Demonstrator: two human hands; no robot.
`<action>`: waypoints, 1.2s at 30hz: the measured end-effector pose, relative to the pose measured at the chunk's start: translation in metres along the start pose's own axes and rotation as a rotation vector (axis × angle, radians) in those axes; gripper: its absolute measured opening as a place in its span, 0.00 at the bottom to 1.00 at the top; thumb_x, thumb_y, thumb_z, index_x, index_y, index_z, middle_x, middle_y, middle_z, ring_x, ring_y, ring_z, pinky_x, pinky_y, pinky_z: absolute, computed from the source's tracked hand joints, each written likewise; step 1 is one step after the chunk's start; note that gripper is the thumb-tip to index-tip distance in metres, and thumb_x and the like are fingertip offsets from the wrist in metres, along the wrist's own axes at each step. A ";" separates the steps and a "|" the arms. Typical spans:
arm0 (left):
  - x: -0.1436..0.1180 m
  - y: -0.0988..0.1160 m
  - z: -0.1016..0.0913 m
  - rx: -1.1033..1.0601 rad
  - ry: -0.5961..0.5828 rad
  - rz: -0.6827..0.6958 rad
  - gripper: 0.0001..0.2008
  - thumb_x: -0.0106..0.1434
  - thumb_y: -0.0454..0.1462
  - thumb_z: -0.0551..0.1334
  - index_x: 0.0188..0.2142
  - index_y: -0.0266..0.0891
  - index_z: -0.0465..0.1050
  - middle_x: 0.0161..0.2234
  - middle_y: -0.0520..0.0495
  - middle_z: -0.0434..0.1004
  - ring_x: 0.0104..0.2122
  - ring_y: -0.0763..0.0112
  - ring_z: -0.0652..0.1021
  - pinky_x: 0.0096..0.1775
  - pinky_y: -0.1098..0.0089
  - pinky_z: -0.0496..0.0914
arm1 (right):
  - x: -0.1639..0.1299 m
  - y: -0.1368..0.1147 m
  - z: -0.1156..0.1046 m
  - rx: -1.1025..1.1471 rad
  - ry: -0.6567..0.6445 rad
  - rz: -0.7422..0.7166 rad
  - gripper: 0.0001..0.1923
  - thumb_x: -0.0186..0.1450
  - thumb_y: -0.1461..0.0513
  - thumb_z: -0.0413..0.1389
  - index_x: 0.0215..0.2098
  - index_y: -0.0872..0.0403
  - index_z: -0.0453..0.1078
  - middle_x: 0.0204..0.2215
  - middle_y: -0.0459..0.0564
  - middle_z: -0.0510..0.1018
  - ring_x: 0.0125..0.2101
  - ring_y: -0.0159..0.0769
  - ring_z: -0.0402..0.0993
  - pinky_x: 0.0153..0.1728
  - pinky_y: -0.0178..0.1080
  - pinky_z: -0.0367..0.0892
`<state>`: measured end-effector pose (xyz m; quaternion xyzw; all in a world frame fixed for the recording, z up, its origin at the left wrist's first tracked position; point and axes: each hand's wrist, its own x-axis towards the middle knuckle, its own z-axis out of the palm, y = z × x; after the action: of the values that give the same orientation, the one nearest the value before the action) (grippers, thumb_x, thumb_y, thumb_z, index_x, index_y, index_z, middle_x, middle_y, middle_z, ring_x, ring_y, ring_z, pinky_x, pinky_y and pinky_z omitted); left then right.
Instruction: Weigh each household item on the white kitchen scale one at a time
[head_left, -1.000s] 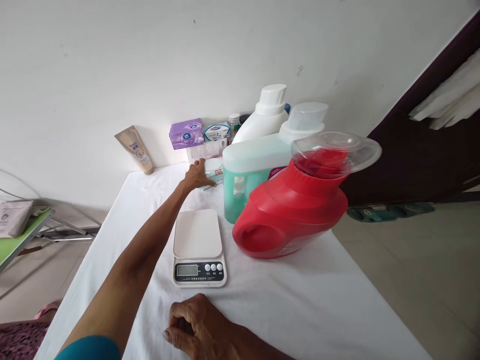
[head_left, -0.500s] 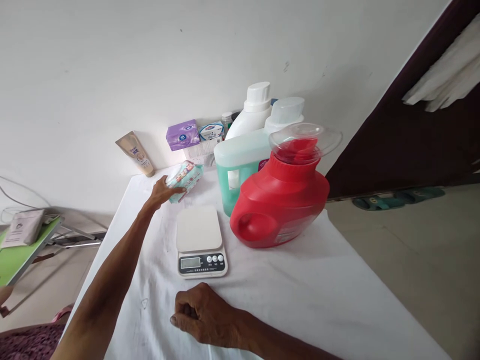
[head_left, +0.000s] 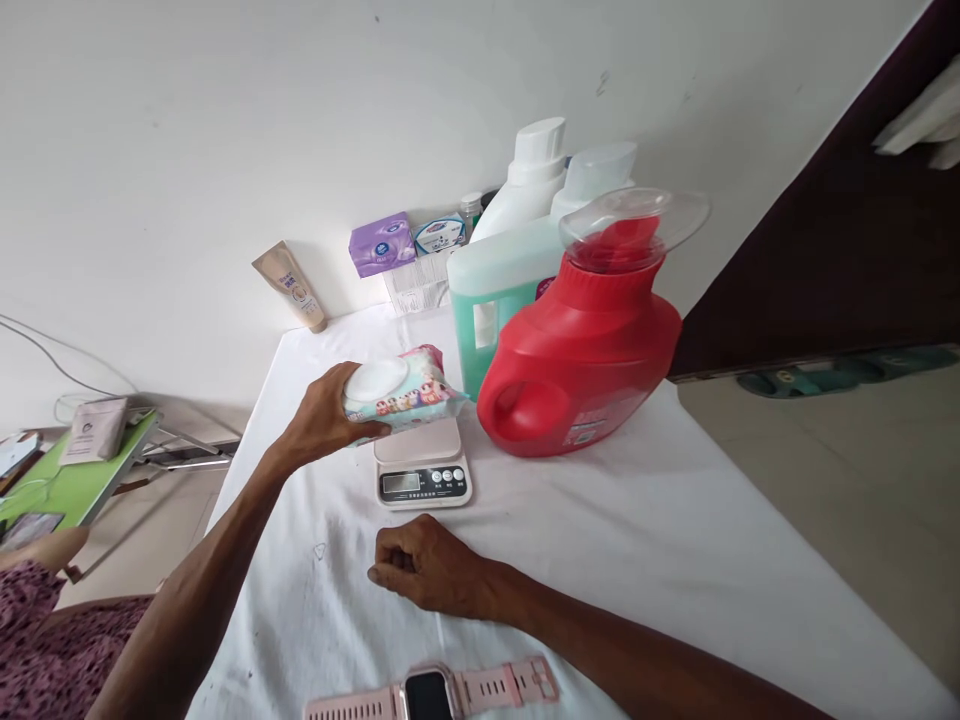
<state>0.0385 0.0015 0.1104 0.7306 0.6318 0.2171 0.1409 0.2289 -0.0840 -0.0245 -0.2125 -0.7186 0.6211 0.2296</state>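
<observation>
Head view: left hand raised off the table, fingers clamped around one end of a pack of wet wipes, white flip lid facing up. Pack held in the air, tilted a little, directly over the near-left part of the kitchen scale; not resting on the platform, as far as can be told, though the pack hides most of the platform. Scale display dim and too small to read. Right hand lying on the white cloth just in front of the scale, fingers curled together into a loose fist, holding nothing visible.

Just right of the scale, a red detergent jug with a clear cap, touching or nearly touching the teal bottle behind it; two white bottles further back by the wall. A purple tissue pack and a beige tube against the wall, well apart from the hands. A pink smartwatch flat at the near edge.

Judged from the layout: pick-up done, pack brought over the scale; setting it down on the platform and letting go not yet done.
</observation>
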 end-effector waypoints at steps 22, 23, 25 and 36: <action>-0.014 -0.055 0.025 -0.619 0.121 -0.240 0.39 0.62 0.70 0.57 0.58 0.47 0.77 0.64 0.38 0.75 0.59 0.50 0.79 0.50 0.56 0.78 | -0.001 0.004 -0.001 -0.009 -0.006 -0.046 0.12 0.67 0.61 0.63 0.27 0.54 0.68 0.19 0.37 0.67 0.21 0.27 0.61 0.26 0.32 0.56; -0.015 -0.065 0.035 -0.697 0.212 -0.282 0.39 0.63 0.70 0.55 0.55 0.44 0.78 0.59 0.37 0.78 0.54 0.53 0.81 0.48 0.57 0.78 | -0.001 0.005 -0.001 -0.012 -0.007 -0.047 0.12 0.67 0.61 0.63 0.27 0.54 0.68 0.19 0.38 0.66 0.21 0.27 0.61 0.26 0.32 0.56; -0.016 -0.083 0.056 -0.773 0.409 -0.363 0.38 0.63 0.70 0.58 0.45 0.39 0.80 0.46 0.36 0.82 0.42 0.59 0.82 0.40 0.62 0.76 | -0.001 0.006 -0.001 -0.007 -0.012 -0.044 0.12 0.67 0.60 0.62 0.27 0.53 0.68 0.19 0.38 0.67 0.21 0.27 0.61 0.25 0.32 0.56; -0.020 -0.111 0.092 -0.753 0.474 -0.298 0.33 0.69 0.65 0.57 0.38 0.37 0.79 0.29 0.45 0.77 0.28 0.68 0.77 0.31 0.67 0.70 | -0.002 0.008 0.001 -0.005 -0.007 -0.080 0.13 0.69 0.58 0.59 0.28 0.52 0.66 0.21 0.39 0.67 0.22 0.27 0.61 0.27 0.32 0.57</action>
<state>-0.0134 0.0063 -0.0251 0.4602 0.6218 0.5696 0.2777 0.2303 -0.0847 -0.0327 -0.1819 -0.7290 0.6102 0.2512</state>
